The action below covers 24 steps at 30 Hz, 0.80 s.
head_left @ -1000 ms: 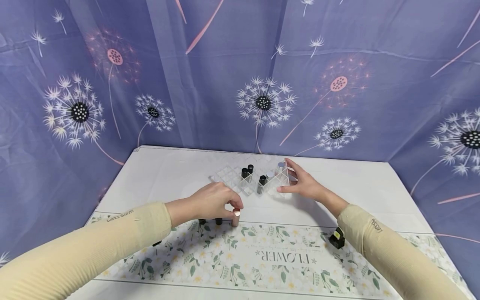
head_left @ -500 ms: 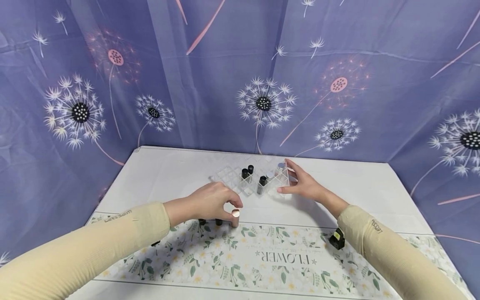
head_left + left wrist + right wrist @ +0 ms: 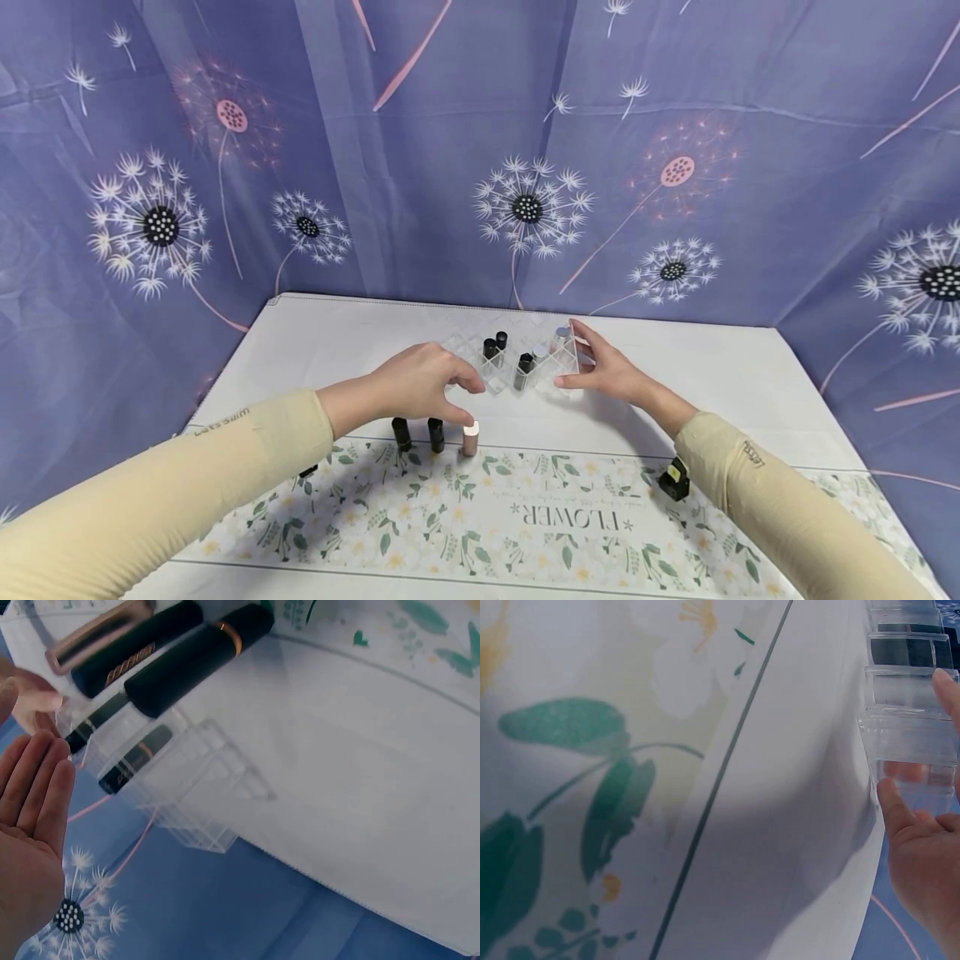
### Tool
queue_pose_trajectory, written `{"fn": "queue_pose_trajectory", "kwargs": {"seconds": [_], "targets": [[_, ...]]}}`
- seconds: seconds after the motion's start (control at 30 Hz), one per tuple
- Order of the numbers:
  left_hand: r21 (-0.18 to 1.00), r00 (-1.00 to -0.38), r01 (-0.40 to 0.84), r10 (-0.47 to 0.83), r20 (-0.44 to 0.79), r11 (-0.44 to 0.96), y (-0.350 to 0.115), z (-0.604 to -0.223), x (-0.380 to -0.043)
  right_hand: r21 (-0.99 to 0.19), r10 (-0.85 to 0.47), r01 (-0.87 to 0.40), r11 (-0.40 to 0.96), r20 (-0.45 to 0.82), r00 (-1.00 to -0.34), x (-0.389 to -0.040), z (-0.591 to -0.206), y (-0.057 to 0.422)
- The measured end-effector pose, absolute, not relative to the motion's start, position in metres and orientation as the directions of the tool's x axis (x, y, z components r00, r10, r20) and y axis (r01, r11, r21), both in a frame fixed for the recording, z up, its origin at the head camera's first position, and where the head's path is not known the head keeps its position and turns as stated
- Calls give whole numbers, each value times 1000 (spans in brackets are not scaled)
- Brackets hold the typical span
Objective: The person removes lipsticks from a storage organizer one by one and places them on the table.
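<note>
My left hand (image 3: 423, 383) hovers with nothing in its fingers, just above and left of a pink lipstick tube (image 3: 470, 442) that stands upright on the table. Beside that tube stand two black lipstick tubes (image 3: 437, 436). In the left wrist view the fingers are extended, apart from the black tube with a gold band (image 3: 199, 660). My right hand (image 3: 611, 367) grips the right end of a clear lipstick organizer (image 3: 551, 375), thumb at the front and fingers behind. Several black-capped and silver-capped tubes stand in its compartments. My left hand partly hides the organizer's left end.
A small black object with a yellow-green patch (image 3: 674, 479) sits by my right sleeve. Another dark item (image 3: 308, 471) shows beside the left sleeve. A flower-printed strip (image 3: 450, 517) crosses the white table (image 3: 315, 333), and a purple dandelion curtain (image 3: 420, 167) hangs behind.
My left hand has let go of the pink lipstick tube and lifted slightly up and left. The tube stays standing. My right hand keeps its hold on the organizer.
</note>
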<state>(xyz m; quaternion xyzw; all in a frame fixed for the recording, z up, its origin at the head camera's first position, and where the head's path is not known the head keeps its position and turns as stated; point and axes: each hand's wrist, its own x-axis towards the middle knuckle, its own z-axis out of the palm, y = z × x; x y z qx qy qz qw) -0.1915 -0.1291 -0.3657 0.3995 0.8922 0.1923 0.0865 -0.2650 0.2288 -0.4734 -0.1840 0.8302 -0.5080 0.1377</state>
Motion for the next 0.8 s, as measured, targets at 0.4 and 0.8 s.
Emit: {"fn": "queue_pose_trajectory", "kwargs": {"seconds": [0.4,0.8], "targets": [[456,-722,631,690,51,627,-127,-349,-218,-890,-442,-163,425,-47,-896,-265,-474,230],[432,-776,597,623,98,676,-124,-351,-252,-890,-434,-155,428,-52,-899,-265,-474,229]]}}
